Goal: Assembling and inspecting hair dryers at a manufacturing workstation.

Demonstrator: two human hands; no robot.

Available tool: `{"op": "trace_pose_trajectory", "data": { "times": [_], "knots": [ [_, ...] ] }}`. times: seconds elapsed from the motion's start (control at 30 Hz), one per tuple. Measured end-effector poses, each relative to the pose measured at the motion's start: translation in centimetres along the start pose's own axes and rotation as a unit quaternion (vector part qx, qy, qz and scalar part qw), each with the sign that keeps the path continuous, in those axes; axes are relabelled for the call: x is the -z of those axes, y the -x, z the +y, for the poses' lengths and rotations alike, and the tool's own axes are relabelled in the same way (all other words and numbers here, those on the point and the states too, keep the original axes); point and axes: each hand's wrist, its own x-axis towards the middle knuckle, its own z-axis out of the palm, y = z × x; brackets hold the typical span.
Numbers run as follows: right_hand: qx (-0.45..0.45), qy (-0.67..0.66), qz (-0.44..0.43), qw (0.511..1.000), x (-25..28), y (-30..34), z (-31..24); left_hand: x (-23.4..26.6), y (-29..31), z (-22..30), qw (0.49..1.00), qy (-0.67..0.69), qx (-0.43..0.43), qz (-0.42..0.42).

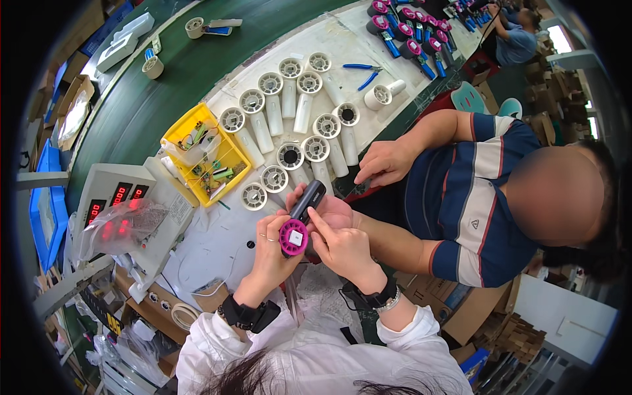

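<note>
A hair dryer [293, 227] with a pink ribbed round end, a white label in its middle and a black handle is held in front of me. My left hand [268, 245] is closed around the side of its pink end. My right hand [347, 249] stretches its index finger to the black handle, the other fingers loosely bent, and grips nothing. Under the handle lies a co-worker's hand [337, 212], palm up, coming from the right. The co-worker's other hand [385, 161] hangs near the table edge.
Several white dryer housings [304, 112] lie in rows on the table. A yellow bin [238, 155] of small parts stands left of them, beside a device with red displays [122, 197]. Blue-handled pliers [362, 74] lie farther back, near several pink-and-black dryers [413, 46]. A green belt [178, 59] runs along the left.
</note>
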Motion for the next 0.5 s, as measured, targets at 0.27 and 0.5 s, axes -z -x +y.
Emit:
{"op": "trace_pose_trajectory", "data": {
  "times": [0.27, 0.5],
  "knots": [
    [-0.006, 0.012, -0.011, 1.000, 0.56, 0.21, 0.15, -0.35, -0.29, 0.20, 1.000, 0.004, -0.006, -0.009],
    [-0.015, 0.017, -0.017, 1.000, 0.81, 0.32, 0.49, -0.29, -0.59, 0.81, 1.000, 0.005, -0.004, -0.009]
  ]
}}
